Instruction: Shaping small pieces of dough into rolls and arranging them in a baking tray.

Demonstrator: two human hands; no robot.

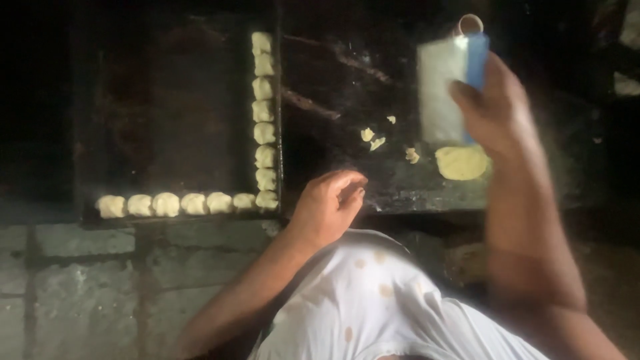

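Note:
My right hand [497,103] holds up a flat rectangular scraper [441,87], pale with a blue edge, above the dark work surface [333,73]. Just below the scraper lies a flattened round piece of dough [461,162]. My left hand [330,203] hovers at the near edge of the surface with its fingers curled loosely; nothing shows inside them. Small dough scraps [373,138] lie between the two hands. To the left, a dark baking tray [167,113] carries several dough balls [265,133] in a column down its right side and a row [180,204] along its near side.
A small round cup rim [471,24] shows behind the scraper. The tray and work surface rest on a ledge of grey concrete blocks [87,280]. My white spotted shirt [373,300] fills the bottom middle. The surroundings are very dark.

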